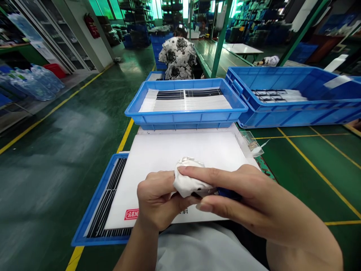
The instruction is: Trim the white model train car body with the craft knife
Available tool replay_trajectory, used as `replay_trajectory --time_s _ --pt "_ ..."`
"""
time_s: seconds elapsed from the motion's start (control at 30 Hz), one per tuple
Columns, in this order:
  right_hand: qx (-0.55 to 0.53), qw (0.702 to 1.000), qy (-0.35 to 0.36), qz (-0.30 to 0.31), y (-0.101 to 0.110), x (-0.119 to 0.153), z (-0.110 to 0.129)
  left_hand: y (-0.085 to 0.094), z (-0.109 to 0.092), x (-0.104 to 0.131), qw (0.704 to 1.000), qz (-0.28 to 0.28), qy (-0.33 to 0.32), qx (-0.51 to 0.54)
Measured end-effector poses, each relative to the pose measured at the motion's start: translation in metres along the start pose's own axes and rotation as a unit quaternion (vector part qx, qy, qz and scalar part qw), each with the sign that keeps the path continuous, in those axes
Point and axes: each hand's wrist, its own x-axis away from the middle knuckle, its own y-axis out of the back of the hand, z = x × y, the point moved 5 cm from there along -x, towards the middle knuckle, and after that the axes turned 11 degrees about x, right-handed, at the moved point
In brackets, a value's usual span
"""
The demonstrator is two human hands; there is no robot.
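Note:
Above a white board (158,150), both of my hands meet around a crumpled white cloth (187,184). My left hand (159,195) is closed, its curled fingers pinching the left side of the cloth. From the other side, my right hand (242,192) presses its forefinger along the top of the cloth, the thumb lying below. Between that thumb and forefinger shows part of a tool with a dark blue handle (229,194) and a bit of metal; its kind is hidden by cloth and fingers.
Past the board stands a blue tray (186,116) of white strips with black ends. A larger blue bin (304,113) is at right, a small clear box (252,145) beside the board. Another blue tray (97,205) lies lower left. A person (179,54) sits ahead, back turned.

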Motion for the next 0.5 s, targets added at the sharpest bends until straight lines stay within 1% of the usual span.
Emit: replay_trajectory --time_s 0.33,0.5 --pt "-0.002 1.000 -0.002 -0.005 -0.0002 -0.0008 0.0011 -0.0014 0.0000 -0.0019 0.999 0.001 0.014 0.038" --pt "-0.010 1.000 -0.004 -0.004 0.0000 -0.0011 0.0001 -0.0014 0.0002 -0.0020 0.999 -0.003 0.012 0.033"
